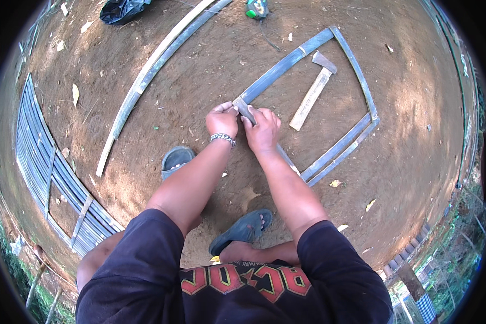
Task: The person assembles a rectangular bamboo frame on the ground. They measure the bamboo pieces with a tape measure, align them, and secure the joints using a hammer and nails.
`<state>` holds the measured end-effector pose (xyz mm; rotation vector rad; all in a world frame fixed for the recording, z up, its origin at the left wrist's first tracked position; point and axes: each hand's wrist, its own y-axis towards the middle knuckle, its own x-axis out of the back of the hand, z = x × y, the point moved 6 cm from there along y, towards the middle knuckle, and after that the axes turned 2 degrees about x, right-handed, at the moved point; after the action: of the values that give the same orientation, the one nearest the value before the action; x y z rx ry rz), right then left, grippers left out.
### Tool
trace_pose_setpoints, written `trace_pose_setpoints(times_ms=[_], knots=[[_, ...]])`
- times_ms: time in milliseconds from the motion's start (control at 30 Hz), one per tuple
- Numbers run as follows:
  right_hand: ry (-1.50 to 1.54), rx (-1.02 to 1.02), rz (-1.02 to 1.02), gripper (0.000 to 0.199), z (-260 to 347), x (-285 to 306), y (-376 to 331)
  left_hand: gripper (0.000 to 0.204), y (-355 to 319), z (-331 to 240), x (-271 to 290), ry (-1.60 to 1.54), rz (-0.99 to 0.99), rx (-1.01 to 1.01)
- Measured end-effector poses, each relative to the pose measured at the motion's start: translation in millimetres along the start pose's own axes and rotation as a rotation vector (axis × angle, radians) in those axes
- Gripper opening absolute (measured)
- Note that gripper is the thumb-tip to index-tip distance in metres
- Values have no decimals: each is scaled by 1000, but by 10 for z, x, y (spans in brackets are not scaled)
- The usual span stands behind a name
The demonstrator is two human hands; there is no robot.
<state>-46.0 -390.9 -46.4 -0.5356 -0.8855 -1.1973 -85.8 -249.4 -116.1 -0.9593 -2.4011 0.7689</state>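
Dirt ground, hands (244,125) gripping frame corner (243,105), strip (283,66) running up-right

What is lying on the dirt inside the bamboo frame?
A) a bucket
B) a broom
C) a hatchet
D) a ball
C: a hatchet with a pale wooden handle lies on the dirt inside the bamboo frame, apart from both hands, which grip the frame's near corner.
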Motion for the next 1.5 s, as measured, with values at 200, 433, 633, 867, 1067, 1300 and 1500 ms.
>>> trace_pose_setpoints(times_ms=[200,433,633,867,1067,1300,1500], knots=[[-12,5,-11,37,-21,19,2,24,-97,-32,-30,-182,-8,85],[-1,13,-40,39,-4,41,22,29,-79,-23,-41,-195,-11,107],[-23,-10,-12,39,-2,18,51,27,-98,-74,-46,-210,-6,108],[-34,-32,0,39,5,16,69,24,-51,-2,-72,-203,-34,98],[-38,-33,-10,39,-2,12,83,24,-60,-17,-100,-222,-88,69],[-43,-24,-13,39,-2,-3,89,35,-21,59,-101,-285,-52,41],[-57,-25,8,40,-27,-20,81,31,-112,-25,-81,-282,-35,2]])
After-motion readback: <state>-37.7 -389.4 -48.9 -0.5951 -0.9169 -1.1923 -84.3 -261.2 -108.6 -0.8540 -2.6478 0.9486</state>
